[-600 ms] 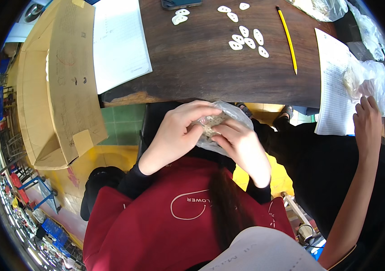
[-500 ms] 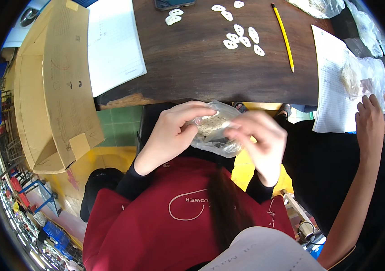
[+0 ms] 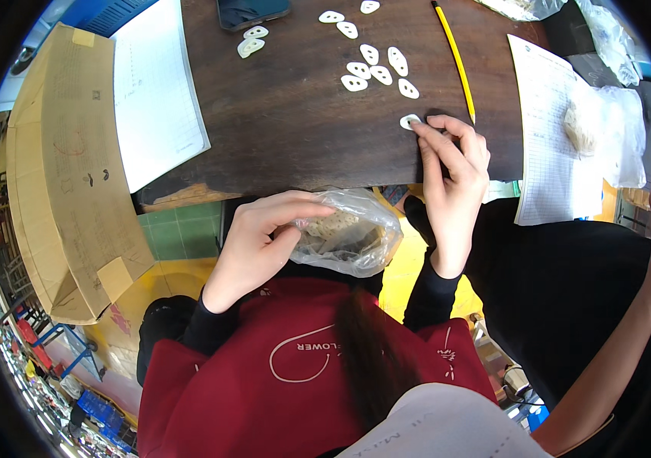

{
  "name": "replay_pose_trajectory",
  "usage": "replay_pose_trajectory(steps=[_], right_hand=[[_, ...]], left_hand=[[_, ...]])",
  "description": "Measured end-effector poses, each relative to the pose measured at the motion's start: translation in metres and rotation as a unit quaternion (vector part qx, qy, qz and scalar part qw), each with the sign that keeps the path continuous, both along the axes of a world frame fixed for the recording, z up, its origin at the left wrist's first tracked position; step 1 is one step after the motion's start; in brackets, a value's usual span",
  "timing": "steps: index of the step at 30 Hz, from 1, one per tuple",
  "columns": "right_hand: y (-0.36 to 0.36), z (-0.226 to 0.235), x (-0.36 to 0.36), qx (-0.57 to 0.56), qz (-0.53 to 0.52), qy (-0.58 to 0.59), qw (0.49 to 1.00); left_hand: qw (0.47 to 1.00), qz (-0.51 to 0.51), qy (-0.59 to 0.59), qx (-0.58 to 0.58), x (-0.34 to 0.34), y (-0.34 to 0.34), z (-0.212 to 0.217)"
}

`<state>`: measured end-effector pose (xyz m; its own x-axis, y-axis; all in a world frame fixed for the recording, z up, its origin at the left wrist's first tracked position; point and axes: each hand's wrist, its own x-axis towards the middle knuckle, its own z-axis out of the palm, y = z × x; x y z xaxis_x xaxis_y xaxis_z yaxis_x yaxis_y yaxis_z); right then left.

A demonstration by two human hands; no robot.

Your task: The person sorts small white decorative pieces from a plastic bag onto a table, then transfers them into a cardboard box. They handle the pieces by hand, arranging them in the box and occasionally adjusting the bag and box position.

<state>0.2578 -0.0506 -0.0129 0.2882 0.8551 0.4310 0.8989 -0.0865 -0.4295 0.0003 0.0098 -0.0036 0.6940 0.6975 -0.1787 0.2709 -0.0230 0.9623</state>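
My left hand (image 3: 257, 240) is closed on the rim of a clear plastic bag (image 3: 375, 256), held at the table's near edge. Inside the bag lie many small white pieces with dark holes (image 3: 333, 229), partly hidden by plastic and fingers. My right hand (image 3: 455, 164) reaches over the tabletop, its fingertips pinched at the edge of one flat white oval piece with holes (image 3: 409, 122). Beyond it several similar white pieces (image 3: 380, 74) lie loosely grouped, with a pair (image 3: 251, 47) farther left.
On the dark wooden table (image 3: 280, 130) lie a yellow pencil (image 3: 455, 57), a phone (image 3: 253, 9) and a paper sheet (image 3: 157, 99). A cardboard box (image 3: 74, 183) stands left. Right are a lined notebook (image 3: 535, 137), a plastic bag (image 3: 621, 137) and another person's arm (image 3: 608, 366).
My right hand has gone from the bag's mouth up to the tabletop, where it has a white piece. The other person's hand has drawn back from the bag on the notebook.
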Motion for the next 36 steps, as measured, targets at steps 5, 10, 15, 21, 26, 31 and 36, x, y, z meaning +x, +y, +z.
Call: replay_pose_trajectory(steps=[5, 10, 15, 21, 26, 31, 36], right_hand=[[-0.002, 0.000, -0.003, 0.031, -0.046, 0.138, 0.989], [0.013, -0.003, -0.007, 0.001, -0.083, 0.071, 0.994], [0.017, 0.002, -0.007, -0.019, 0.007, 0.159, 0.987], [0.004, 0.008, -0.002, -0.029, 0.047, 0.153, 0.987], [-0.003, 0.004, -0.001, 0.005, 0.035, 0.140, 0.989], [-0.004, 0.002, -0.004, -0.028, 0.025, 0.117, 0.992], [-0.009, 0.007, -0.009, -0.096, 0.022, -0.004, 0.995]], left_hand=[[1.000, 0.005, -0.005, 0.003, 0.002, 0.001, 0.000], [1.000, 0.002, -0.002, 0.005, 0.003, 0.001, 0.001], [1.000, 0.004, 0.000, 0.004, 0.002, 0.001, 0.000], [1.000, 0.002, -0.006, 0.008, 0.002, 0.001, 0.000], [1.000, -0.010, 0.006, 0.008, 0.001, 0.003, 0.002], [1.000, -0.014, 0.010, 0.008, 0.001, 0.004, 0.002], [1.000, -0.012, 0.001, 0.004, 0.002, 0.004, 0.003]])
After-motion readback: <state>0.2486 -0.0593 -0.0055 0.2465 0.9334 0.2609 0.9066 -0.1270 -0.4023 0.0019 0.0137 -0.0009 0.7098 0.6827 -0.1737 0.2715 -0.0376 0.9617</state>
